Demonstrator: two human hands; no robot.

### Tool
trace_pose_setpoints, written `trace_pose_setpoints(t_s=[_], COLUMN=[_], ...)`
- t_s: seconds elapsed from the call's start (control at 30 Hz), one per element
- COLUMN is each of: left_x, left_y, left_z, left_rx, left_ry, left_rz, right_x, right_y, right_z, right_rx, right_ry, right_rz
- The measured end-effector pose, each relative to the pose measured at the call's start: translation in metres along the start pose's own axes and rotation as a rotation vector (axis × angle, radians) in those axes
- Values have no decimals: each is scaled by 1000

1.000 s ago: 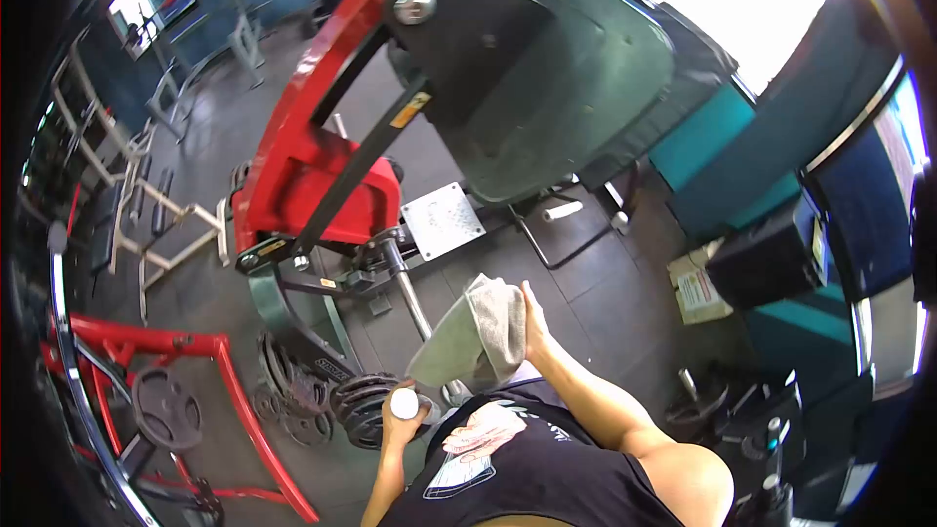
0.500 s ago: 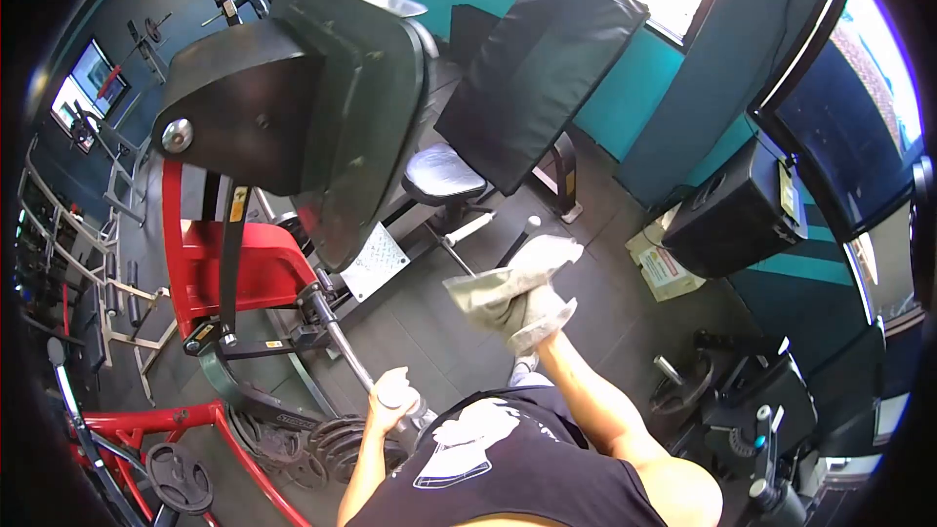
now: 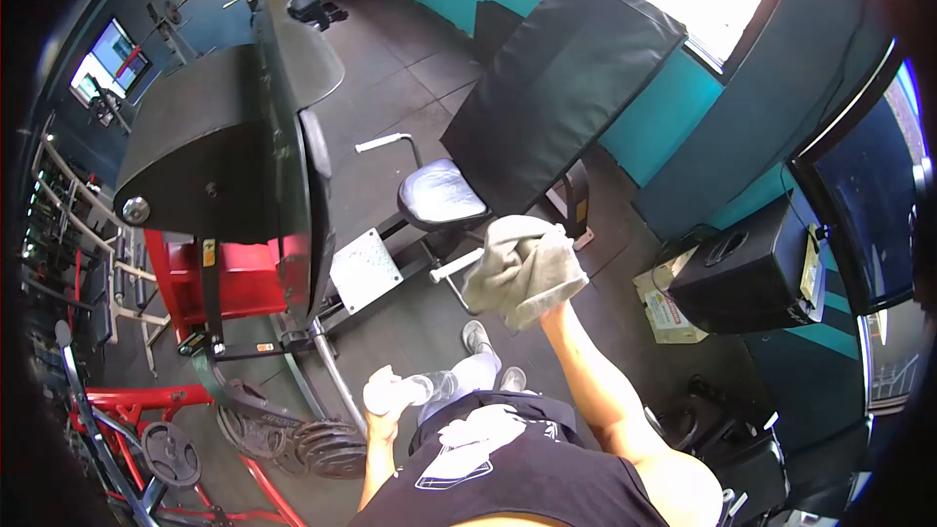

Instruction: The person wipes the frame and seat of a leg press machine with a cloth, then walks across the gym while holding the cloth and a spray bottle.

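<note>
At the lower middle, my left hand [image 3: 383, 412] is closed around a clear bottle [image 3: 422, 388] with a pale, overexposed end, held tilted beside my leg. A greyish-green cloth [image 3: 525, 271] is bunched over my right hand, which is stretched out ahead near the middle; its fingers are hidden by the folds. Beyond the cloth are the black padded backrest [image 3: 566, 88] and the small seat [image 3: 441, 191] of an exercise machine.
A large machine with dark pads [image 3: 205, 137] and a red frame [image 3: 234, 278] stands at left, weight plates [image 3: 327, 447] below it. At right are a black speaker [image 3: 747, 263], a cardboard box [image 3: 669, 317] and a screen [image 3: 864, 185]. My shoes [image 3: 475, 337] are on dark floor tiles.
The view has shifted, and the large machine's pads appear further left. The cloth now hangs over my right hand in a rounder bunch. The bottle in my left hand shows more clearly.
</note>
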State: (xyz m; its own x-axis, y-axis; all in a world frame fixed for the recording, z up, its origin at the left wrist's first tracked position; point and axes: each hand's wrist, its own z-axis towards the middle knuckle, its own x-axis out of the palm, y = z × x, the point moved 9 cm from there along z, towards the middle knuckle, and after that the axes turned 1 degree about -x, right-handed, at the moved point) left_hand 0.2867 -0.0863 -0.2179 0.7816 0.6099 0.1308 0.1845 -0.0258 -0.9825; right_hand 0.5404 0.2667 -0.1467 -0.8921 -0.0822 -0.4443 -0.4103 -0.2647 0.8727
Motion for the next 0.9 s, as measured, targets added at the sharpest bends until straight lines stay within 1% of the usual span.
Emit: trace_pose_setpoints(t_s=[0.03,0.1,0.13,0.17,0.2,0.23,0.27,0.3,0.33,0.37,0.43,0.47,0.5,0.6,0.63,0.7,0.73,0.8,0.83,0.87,0.9], left_x=[4,19,29,41,55,74,91,104,115,121,137,145,153,166,177,181,185,201,207,211,218], left_y=[2,1,0,1,2,1,-2,-3,-10,-14,-21,-28,-25,-13,-17,-3,0,1,10,23,24], left_z=[11,47,66,83,102,120,135,146,160,170,194,205,218,245,251,268,274,289,296,290,287], left_rx=[17,42,62,80,55,15,-27,-77,17,27,65,92,109,100,31,107,88,50,18,-33,-85], left_ry=[2,53,64,75,51,103,151,196,254,273,301,280,280,248,223,141,58,-109,-176,-237,-299], left_rz=[-93,-172,-202,-234,-238,-213,-181,-142,-6,53,164,84,93,136,58,105,106,107,104,107,107], right_x=[-14,-65,-86,-106,-141,-163,-184,-216,-245,-270,-304,-315,-320,-315,-307,-281,-267,-226,-191,-163,-132], right_y=[23,73,82,90,92,74,58,56,55,49,38,32,24,-3,-11,-18,-23,-38,-32,-65,-92], right_z=[23,58,85,109,117,148,172,185,193,204,228,240,256,311,333,385,414,499,527,573,616], right_rx=[-124,-249,-135,32,170,-35,-195,-227,-248,-272,-325,-349,-365,-385,-392,-332,-312,-415,-559,-572,-460], right_ry=[-45,-273,-131,-75,-461,-238,28,-90,-242,-360,-504,-557,-600,-700,-721,-811,-842,-696,-670,-511,-289], right_rz=[-219,-226,316,852,942,1136,1320,1333,1300,1269,1207,1177,1150,1006,937,586,410,77,-249,-482,-702])
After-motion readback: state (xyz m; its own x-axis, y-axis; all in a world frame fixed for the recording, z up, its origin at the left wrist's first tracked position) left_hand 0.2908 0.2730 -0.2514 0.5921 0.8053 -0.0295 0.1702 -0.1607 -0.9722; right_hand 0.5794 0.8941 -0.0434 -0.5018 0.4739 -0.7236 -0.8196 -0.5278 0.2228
